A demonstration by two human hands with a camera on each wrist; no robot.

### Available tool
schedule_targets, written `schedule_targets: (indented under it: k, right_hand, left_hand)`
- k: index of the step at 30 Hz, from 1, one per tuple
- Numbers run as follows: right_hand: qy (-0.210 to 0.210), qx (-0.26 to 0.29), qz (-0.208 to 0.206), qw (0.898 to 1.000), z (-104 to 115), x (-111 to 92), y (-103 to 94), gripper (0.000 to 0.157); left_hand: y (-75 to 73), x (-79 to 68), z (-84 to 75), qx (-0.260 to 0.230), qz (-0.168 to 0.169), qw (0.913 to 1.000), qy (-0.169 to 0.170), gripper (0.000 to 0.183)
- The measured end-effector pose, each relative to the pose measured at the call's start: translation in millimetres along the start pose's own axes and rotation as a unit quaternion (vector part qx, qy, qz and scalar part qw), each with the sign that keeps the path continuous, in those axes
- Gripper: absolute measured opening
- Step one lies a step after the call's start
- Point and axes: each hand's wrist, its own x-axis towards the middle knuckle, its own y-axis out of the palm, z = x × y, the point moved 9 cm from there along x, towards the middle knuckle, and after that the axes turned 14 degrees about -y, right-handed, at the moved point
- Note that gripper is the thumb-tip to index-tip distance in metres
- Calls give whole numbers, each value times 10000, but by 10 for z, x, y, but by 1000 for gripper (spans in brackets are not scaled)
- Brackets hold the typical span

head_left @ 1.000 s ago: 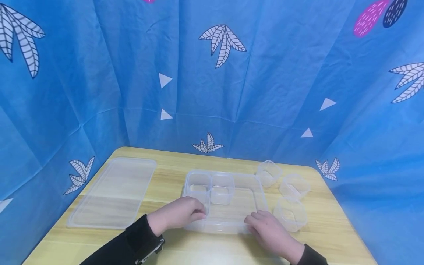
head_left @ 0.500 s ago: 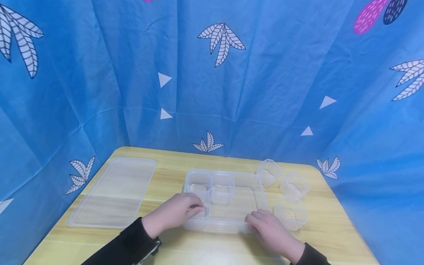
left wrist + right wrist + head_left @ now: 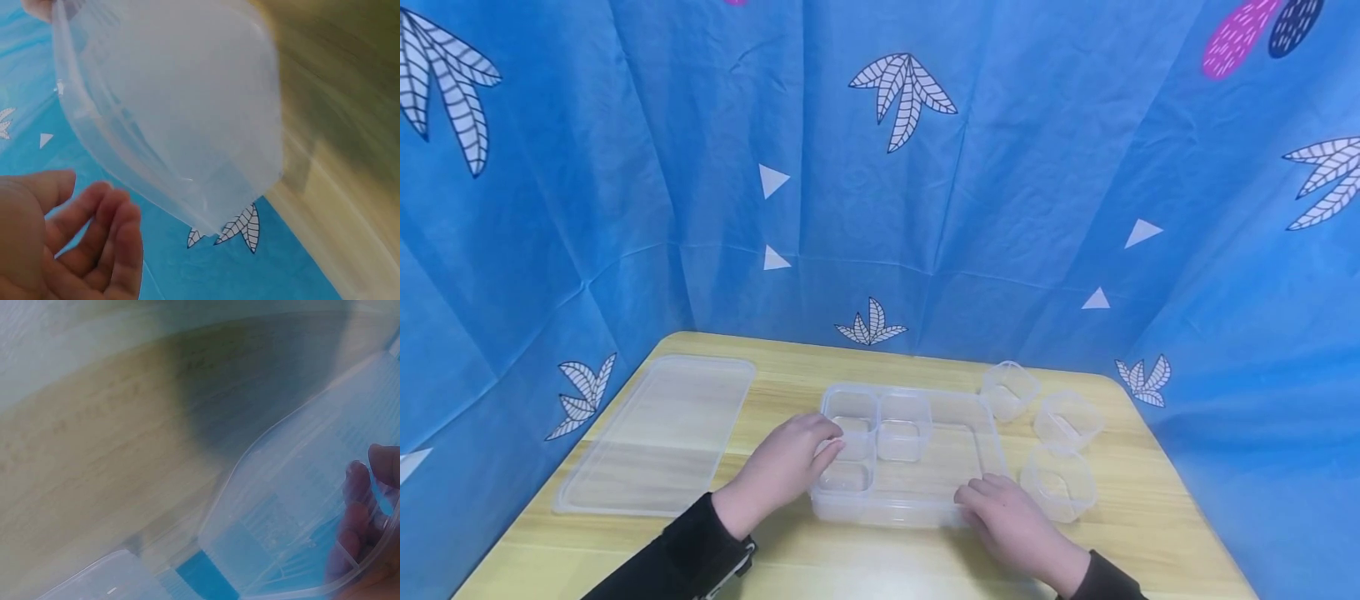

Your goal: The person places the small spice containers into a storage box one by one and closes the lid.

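Observation:
A large clear plastic container stands on the table. Inside its left part sit three small clear boxes: a back-left box, one beside it, and a front-left box. My left hand hovers at the container's left rim; its fingers are loosely bent and hold nothing, and in the left wrist view they are apart from the plastic wall. My right hand grips the container's front-right rim, its fingers bent over the edge and seen through the clear plastic.
A flat clear lid lies on the table's left side. Right of the container stand three loose small boxes: a back box, a middle box and a front box. A blue patterned curtain surrounds the wooden table.
My left hand has let go of the front-left small box and drawn back to the left and away, uncovering that box. My right hand stays at the rim.

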Motion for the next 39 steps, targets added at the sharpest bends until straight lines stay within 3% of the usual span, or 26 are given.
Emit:
schedule_targets:
  k: [5,11,15,28,33,39]
  right_hand:
    - [7,10,-7,10000,0,1,4,20]
    - [-1,15,-10,10000,-1,4,11,20]
    - [-12,73,0,10000,-4,13,8,20]
    - [96,280,244,9993,-21,25,0,17]
    - [32,489,286,9984,-31,55,-30,24]
    - [247,1219,331,9917,-74,70,-64,20]
  left_hand:
    - [-35,3,98,323,-432,9982,-257,27]
    - [24,24,241,464,-552,9951,-669,43]
    - [79,44,302,327,-653,9942,-791,42]
    - [200,33,319,430,-824,9928,-752,33]
    - [208,18,301,589,-999,9910,-663,32]
    - [190,12,255,773,-1150,9891,-496,30]
